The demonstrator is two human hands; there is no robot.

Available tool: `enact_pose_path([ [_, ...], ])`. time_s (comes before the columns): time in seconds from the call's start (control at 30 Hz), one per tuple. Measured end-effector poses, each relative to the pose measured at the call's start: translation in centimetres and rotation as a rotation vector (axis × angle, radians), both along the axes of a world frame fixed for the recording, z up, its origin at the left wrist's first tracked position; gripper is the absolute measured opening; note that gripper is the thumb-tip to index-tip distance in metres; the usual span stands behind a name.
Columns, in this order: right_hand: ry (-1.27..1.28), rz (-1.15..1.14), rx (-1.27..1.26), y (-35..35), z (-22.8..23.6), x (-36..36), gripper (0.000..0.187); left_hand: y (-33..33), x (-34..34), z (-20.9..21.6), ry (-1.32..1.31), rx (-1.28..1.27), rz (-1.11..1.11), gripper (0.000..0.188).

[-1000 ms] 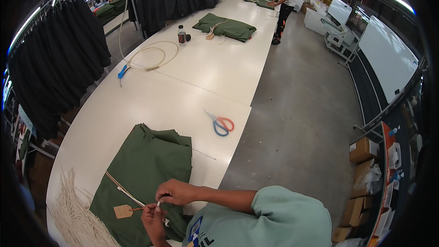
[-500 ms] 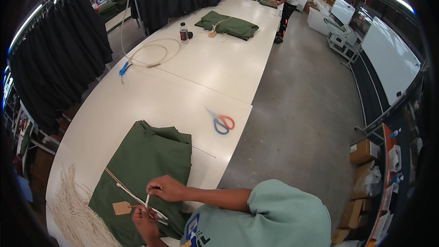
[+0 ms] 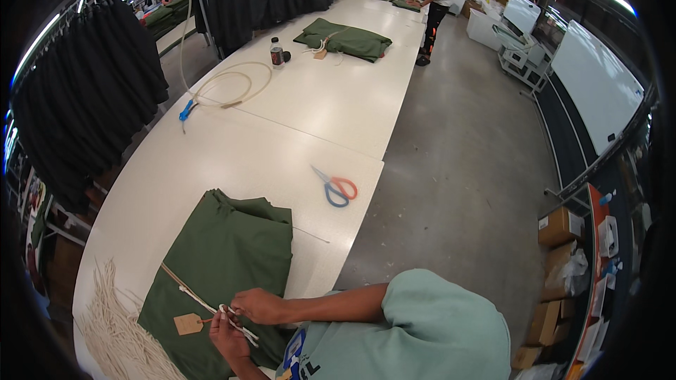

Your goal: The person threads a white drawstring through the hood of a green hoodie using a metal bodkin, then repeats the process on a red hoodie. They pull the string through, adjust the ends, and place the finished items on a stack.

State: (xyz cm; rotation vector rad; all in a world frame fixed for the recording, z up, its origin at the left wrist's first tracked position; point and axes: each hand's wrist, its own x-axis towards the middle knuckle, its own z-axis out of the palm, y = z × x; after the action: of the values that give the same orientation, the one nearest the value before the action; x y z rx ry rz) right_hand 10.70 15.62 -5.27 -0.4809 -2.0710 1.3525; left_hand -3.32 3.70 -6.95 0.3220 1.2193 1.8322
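A folded dark green cloth bundle (image 3: 236, 243) lies on the near end of the table. Around it runs a thin cord (image 3: 200, 300), whitish along part of its length, with loose ends below my fingers. My left hand (image 3: 229, 338) is closed, pinching the cord where a small loop shows. Right beside it, my right hand (image 3: 259, 306) also pinches the cord, fingers together and nearly touching the left ones. A brown cardboard tag (image 3: 188, 324) hangs by a string next to my left fingertips and rests on the cloth. The knot itself is partly hidden by my fingers.
Loose off-white cords (image 3: 120, 324) are heaped at the near left. Scissors (image 3: 334, 188) with red and blue handles lie beyond the bundle. Farther off are a coiled hose (image 3: 236, 84), a bottle (image 3: 277, 53) and another tied green bundle (image 3: 343, 39). A person (image 3: 434, 0) works at the far end.
My right hand has come down from above the cord to beside my left hand. The raised cord end is now a small loop at the fingers.
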Motion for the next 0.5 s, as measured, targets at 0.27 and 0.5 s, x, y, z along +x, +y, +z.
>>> enact_pose_path([
  [0.27,-0.168,0.212,0.313,0.9,-0.7,0.1,0.013,0.2,0.7,1.0,0.4,-0.262,-0.34,0.014],
  [0.5,0.091,0.239,-0.225,-0.9,-1.7,0.9,0.012,-0.5,-0.7,2.0,0.29,-0.343,-0.586,0.009],
])
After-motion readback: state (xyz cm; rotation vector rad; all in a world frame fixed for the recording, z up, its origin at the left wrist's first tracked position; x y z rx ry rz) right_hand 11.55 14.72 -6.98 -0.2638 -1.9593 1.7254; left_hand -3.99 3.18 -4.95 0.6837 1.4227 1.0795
